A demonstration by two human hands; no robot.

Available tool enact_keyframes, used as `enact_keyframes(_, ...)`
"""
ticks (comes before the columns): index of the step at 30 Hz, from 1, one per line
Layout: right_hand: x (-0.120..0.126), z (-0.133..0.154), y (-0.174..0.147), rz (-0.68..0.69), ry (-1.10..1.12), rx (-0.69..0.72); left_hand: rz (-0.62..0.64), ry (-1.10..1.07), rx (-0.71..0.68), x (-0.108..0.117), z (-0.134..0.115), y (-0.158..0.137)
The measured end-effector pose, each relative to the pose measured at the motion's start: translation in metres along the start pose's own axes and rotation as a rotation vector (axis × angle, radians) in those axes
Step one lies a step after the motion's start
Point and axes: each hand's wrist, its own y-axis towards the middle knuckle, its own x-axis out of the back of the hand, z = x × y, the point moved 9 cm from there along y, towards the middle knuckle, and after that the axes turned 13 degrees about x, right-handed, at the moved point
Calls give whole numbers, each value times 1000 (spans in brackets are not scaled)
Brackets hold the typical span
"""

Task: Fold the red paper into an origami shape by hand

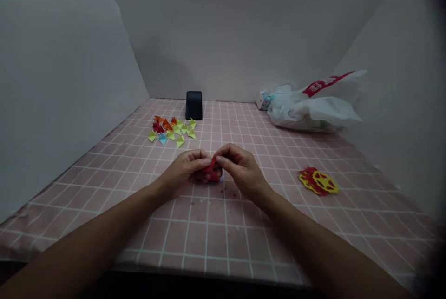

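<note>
Between my two hands, over the middle of the table, is a small red folded piece that looks like paper. My left hand pinches it between thumb and fingers. From the other side my right hand closes its thumb and forefinger on its upper end, where a speck of yellow shows. Below the fingers another red item is partly hidden, so I cannot tell what it is. Further off to the left lie several small folded paper pieces in yellow, orange, red and blue.
A dark phone leans upright near the back wall. White plastic bags and a small box stand at the back right. Red and yellow cut-out shapes lie stacked on the right. A pink checked cloth covers the table.
</note>
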Motion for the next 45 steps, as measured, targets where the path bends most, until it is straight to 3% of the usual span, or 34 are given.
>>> enact_keyframes(10, 7, 3, 0, -84, -25, 37, 35, -81, 81, -1, 8, 1)
enact_keyframes(17, -5, 0, -1, 104, -238, -9, -104, 88, -13, 5, 0, -2)
enact_keyframes(25, -4, 5, -2, 72, -394, 6, -138, 207, -44, 4, -6, -4)
enact_keyframes(29, 0, -7, -6, -23, -277, -64, -169, 212, -45, 5, -7, -4)
enact_keyframes(32, 13, -16, -8, -176, -103, -105, -195, 163, -38, 9, -4, -2)
enact_keyframes(38, 3, -27, -7, -110, 103, -126, -273, 81, -150, 21, -6, -2)
enact_keyframes(45, 1, -29, -8, -102, 71, -101, -275, 84, -149, 20, -4, -4)
